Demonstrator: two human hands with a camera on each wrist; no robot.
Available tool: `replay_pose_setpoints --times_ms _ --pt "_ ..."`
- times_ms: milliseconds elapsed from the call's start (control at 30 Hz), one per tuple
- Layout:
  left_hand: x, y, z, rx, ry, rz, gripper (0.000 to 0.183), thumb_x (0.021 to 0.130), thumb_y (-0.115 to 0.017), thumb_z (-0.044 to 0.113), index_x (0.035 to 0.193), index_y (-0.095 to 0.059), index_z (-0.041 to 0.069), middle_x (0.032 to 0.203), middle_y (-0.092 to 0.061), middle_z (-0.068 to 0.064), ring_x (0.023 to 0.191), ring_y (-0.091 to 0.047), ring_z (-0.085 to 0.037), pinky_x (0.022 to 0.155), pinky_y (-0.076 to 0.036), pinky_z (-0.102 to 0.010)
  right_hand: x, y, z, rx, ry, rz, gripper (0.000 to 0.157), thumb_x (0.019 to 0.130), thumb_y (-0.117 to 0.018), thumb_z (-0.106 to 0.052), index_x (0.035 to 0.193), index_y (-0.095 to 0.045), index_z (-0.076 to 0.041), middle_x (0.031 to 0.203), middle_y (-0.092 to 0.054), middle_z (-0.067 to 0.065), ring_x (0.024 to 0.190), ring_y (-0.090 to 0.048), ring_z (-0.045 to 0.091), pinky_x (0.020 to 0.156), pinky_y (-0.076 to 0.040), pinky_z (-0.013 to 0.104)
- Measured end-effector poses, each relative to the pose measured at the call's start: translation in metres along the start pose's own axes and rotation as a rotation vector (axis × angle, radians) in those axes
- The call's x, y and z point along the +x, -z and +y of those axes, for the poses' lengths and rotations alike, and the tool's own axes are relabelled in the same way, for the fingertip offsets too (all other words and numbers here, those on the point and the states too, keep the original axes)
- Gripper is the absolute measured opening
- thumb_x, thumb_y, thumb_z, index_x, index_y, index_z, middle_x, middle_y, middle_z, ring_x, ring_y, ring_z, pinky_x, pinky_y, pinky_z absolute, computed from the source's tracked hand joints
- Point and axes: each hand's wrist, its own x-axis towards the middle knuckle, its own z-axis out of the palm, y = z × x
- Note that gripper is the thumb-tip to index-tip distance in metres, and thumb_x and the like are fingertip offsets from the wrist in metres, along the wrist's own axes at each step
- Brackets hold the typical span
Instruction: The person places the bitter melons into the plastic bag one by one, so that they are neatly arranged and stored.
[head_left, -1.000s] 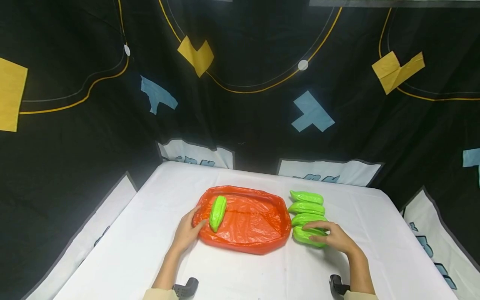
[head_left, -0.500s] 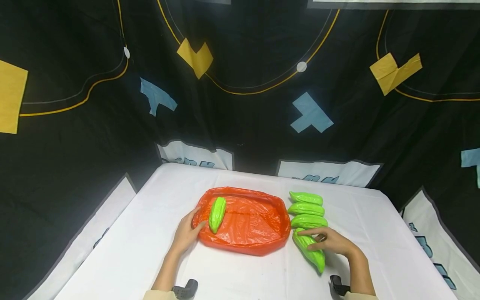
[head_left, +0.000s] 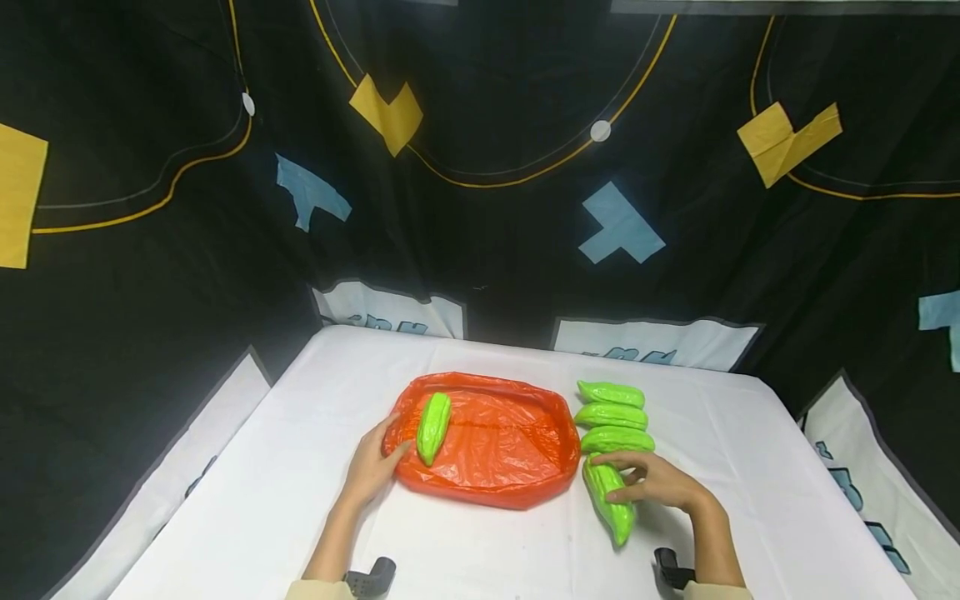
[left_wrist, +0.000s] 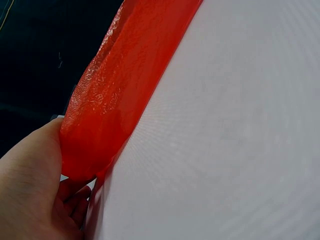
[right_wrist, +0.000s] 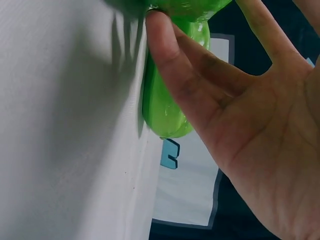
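Observation:
A shallow oval tray (head_left: pixel 487 492), wrapped in thin red plastic, stands on the table. One bright green bitter melon (head_left: pixel 433 428) lies inside at its left end. My left hand (head_left: pixel 371 468) grips the tray's left end; in the left wrist view some curled fingertips show below the red wall (left_wrist: pixel 107 95). To the right of the tray, my right hand (head_left: pixel 660 482) pinches another bitter melon (head_left: pixel 613 510) between thumb and fingers. This one points toward me, its far end close to a row of three bitter melons (head_left: pixel 617 439). The right wrist view shows only part of the held melon (right_wrist: pixel 195 7).
A white cloth (head_left: pixel 480 554) covers the table. Behind it hangs a dark curtain (head_left: pixel 480 250) with yellow and blue patches and white lettered panels. A black wrist mount (head_left: pixel 371 577) sits by the left forearm, and a second mount (head_left: pixel 672 570) by the right.
The nearest bitter melon of the right-hand row has swung round, its near tip turning toward me and then slightly left, as my right hand shifted with it. Left hand and tray stayed put.

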Motion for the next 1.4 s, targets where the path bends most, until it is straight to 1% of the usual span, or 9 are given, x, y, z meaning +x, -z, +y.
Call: replay_pose_setpoints --times_ms 233,367,533,667,800,867,1000,1233,1400 --pt "0.000 0.000 0.000 0.003 -0.026 0.024 0.057 0.088 -0.062 0.024 0.137 -0.041 0.003 0.135 -0.043 -0.023 0.124 -0.037 -0.041 0.104 -0.026 -0.055 -0.002 0.001 -0.004 0.039 -0.001 0.001 0.047 0.076 -0.074 -0.025 0.121 -0.060 -0.018 0.128 -0.054 0.007 0.106 -0.051 0.031 0.080 -0.046 0.044" --pt "0.000 0.000 0.001 0.010 -0.027 0.024 0.056 0.089 -0.062 0.024 0.137 -0.041 0.004 0.136 -0.043 -0.022 0.124 -0.037 -0.040 0.104 -0.026 -0.054 -0.002 0.001 -0.009 0.090 0.022 0.033 0.050 0.076 -0.074 -0.023 0.124 -0.058 -0.019 0.131 -0.051 0.007 0.103 -0.049 0.029 0.078 -0.046 0.042" --pt "0.000 0.000 0.001 0.019 -0.032 0.028 0.057 0.089 -0.062 0.025 0.136 -0.041 0.002 0.135 -0.044 -0.023 0.124 -0.038 -0.041 0.103 -0.027 -0.054 0.001 0.000 -0.018 0.123 0.120 0.141 0.053 0.074 -0.076 -0.017 0.124 -0.058 -0.017 0.130 -0.052 0.007 0.102 -0.048 0.032 0.082 -0.045 0.046" --pt "-0.001 0.000 0.001 0.020 -0.039 0.036 0.058 0.088 -0.063 0.025 0.136 -0.041 0.001 0.134 -0.044 -0.024 0.123 -0.039 -0.042 0.102 -0.028 -0.055 0.005 -0.002 -0.037 0.123 0.202 0.236 0.054 0.075 -0.076 -0.009 0.125 -0.057 -0.010 0.129 -0.051 0.011 0.104 -0.048 0.035 0.084 -0.046 0.047" --pt "-0.003 0.000 0.003 0.013 -0.064 0.056 0.057 0.088 -0.062 0.025 0.135 -0.042 -0.001 0.132 -0.045 -0.025 0.121 -0.040 -0.044 0.100 -0.029 -0.058 0.009 -0.004 -0.063 0.146 0.225 0.310 0.056 0.075 -0.074 -0.004 0.127 -0.054 -0.004 0.133 -0.047 0.015 0.108 -0.046 0.035 0.087 -0.046 0.047" --pt "-0.003 -0.001 0.003 0.027 -0.087 0.071 0.056 0.088 -0.061 0.026 0.134 -0.042 -0.002 0.129 -0.046 -0.027 0.118 -0.041 -0.045 0.097 -0.031 -0.060 0.012 -0.005 -0.074 0.162 0.222 0.340 0.056 0.076 -0.074 -0.004 0.128 -0.054 -0.005 0.136 -0.043 0.015 0.111 -0.046 0.033 0.089 -0.045 0.047" --pt "-0.003 -0.002 0.002 0.026 -0.094 0.078 0.056 0.088 -0.062 0.025 0.133 -0.043 -0.002 0.129 -0.047 -0.026 0.117 -0.042 -0.045 0.097 -0.031 -0.060 0.028 -0.011 -0.086 0.240 0.227 0.392 0.057 0.076 -0.074 -0.002 0.129 -0.054 -0.006 0.139 -0.040 0.016 0.114 -0.044 0.036 0.090 -0.043 0.050" --pt "0.000 -0.001 0.000 0.004 -0.045 0.035 0.057 0.089 -0.062 0.024 0.136 -0.041 0.001 0.134 -0.044 -0.024 0.123 -0.039 -0.042 0.102 -0.027 -0.057 0.072 -0.030 -0.085 0.356 0.221 0.488 0.057 0.076 -0.076 -0.012 0.129 -0.056 -0.017 0.135 -0.045 0.004 0.106 -0.044 0.033 0.083 -0.050 0.037" --pt "0.000 -0.001 -0.001 0.003 -0.031 0.032 0.057 0.088 -0.062 0.025 0.137 -0.041 0.004 0.135 -0.043 -0.022 0.124 -0.038 -0.041 0.103 -0.027 -0.056 0.100 -0.046 -0.099 0.421 0.223 0.565 0.058 0.076 -0.076 -0.015 0.130 -0.055 -0.019 0.135 -0.045 0.005 0.107 -0.049 0.032 0.088 -0.047 0.041"
